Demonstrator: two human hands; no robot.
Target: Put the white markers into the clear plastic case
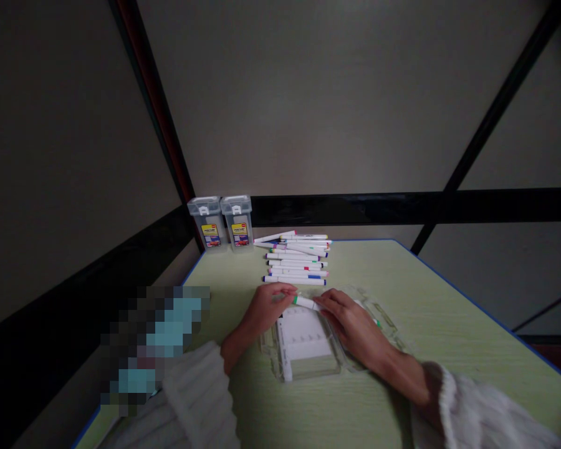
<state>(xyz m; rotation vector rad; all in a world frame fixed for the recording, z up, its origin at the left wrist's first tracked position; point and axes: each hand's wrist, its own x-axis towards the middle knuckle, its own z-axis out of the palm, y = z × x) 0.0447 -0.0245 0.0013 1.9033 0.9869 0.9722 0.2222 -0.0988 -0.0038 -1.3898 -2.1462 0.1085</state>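
A white marker [305, 303] with a green end is held level between my two hands over an opened clear plastic case [303, 374]. My left hand [267, 307] pinches its green end with the fingertips. The other end is in the closed fingers of my right hand [355, 325], which hide part of it. Below, the case's left half holds a white insert [311, 348] and one marker [286, 355] lying along its left side. Most of the case's right half is covered by my right hand and wrist.
Behind the case lies a row of several white markers [294, 264] with coloured ends, some crossing at the back. Two lidded clear plastic boxes [236, 231] with yellow labels stand at the back left. A blurred patch [168, 337] hides the left table edge. Wall panels rise behind.
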